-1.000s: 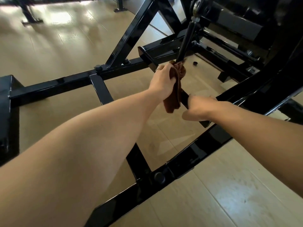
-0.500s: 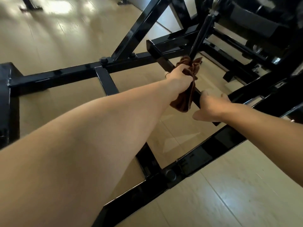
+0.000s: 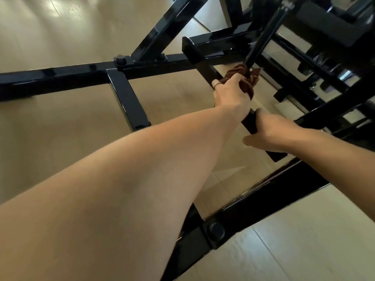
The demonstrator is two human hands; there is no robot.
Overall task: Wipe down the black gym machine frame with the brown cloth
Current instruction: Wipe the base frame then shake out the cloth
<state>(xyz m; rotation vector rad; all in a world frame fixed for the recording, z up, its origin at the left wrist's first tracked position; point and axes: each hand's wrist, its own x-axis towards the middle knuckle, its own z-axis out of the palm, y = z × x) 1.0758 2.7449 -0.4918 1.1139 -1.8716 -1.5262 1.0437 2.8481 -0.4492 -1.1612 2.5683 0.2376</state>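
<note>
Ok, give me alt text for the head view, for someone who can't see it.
The left hand grips a brown cloth around a slanted bar of the black gym machine frame, while the right hand holds the same bar lower down.

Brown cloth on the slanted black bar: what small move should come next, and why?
Probably slide the left hand and the brown cloth further up the slanted bar. The cloth is bunched around the bar at the thin rod, the right hand grips the bar lower down, and bare bar remains above the cloth.
</note>
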